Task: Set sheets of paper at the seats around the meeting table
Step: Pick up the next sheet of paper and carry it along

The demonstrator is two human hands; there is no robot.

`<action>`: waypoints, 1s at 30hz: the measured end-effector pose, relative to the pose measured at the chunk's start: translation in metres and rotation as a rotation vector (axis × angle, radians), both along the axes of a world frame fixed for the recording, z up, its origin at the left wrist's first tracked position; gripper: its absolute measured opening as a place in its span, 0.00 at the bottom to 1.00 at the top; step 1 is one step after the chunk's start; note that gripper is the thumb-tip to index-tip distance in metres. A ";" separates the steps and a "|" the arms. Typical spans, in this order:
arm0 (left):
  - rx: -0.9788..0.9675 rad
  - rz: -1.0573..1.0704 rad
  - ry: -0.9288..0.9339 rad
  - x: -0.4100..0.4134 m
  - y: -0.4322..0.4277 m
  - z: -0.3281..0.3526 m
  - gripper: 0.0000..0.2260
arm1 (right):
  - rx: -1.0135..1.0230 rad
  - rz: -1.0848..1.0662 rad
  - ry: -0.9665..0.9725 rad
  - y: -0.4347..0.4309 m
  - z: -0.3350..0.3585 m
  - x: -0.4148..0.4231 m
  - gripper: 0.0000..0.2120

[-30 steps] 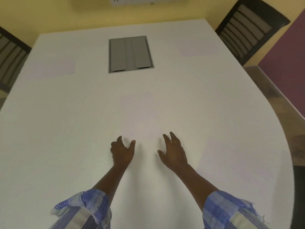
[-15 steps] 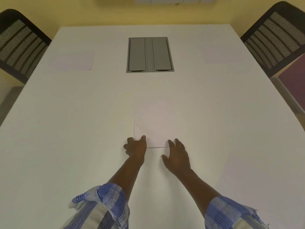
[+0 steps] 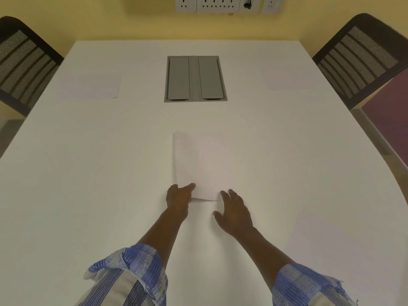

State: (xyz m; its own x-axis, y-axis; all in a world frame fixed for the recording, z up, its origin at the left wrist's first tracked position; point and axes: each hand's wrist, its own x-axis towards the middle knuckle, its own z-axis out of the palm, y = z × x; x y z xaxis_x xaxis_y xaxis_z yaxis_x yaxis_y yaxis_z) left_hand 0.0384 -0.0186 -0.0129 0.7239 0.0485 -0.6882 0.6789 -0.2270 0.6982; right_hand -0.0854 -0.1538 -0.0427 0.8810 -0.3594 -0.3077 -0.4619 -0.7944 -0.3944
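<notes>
Whereas a second ago both lay empty, the left hand (image 3: pixel 178 198) now pinches the near corner of the sheet (image 3: pixel 198 164) on the table (image 3: pixel 88 173), the right hand (image 3: pixel 235 214) slack beside it, so this sheet looks bound for another seat.

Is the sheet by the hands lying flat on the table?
Not fully flat: the left hand pinches the sheet at its near corner, and its left edge curls up off the table.

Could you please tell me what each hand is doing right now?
Left hand: pinching the sheet of paper at its near corner.
Right hand: open, holding nothing.
</notes>
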 end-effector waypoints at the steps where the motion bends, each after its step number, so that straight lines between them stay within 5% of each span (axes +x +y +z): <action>1: 0.002 -0.010 -0.014 0.000 -0.002 0.004 0.11 | 0.009 0.006 0.003 -0.001 0.002 0.001 0.36; 12: 0.325 -0.403 -0.660 -0.027 -0.020 0.102 0.04 | 0.140 -0.067 -0.202 -0.020 0.057 -0.022 0.36; 20: 0.199 -0.557 -0.917 -0.100 -0.018 0.198 0.04 | 0.717 -0.429 -0.464 -0.043 0.146 -0.061 0.39; 30: -0.147 -0.603 -1.028 -0.166 0.012 0.302 0.05 | 0.984 -0.589 -0.588 -0.074 0.191 -0.125 0.60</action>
State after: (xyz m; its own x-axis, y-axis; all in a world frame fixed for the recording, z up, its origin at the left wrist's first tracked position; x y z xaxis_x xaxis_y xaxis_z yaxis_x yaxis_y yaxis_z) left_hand -0.1275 -0.0066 0.2889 0.8169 -0.5177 0.2542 -0.3991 -0.1892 0.8972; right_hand -0.2105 -0.2274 0.1488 0.7610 -0.5825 -0.2856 -0.2001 0.2080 -0.9574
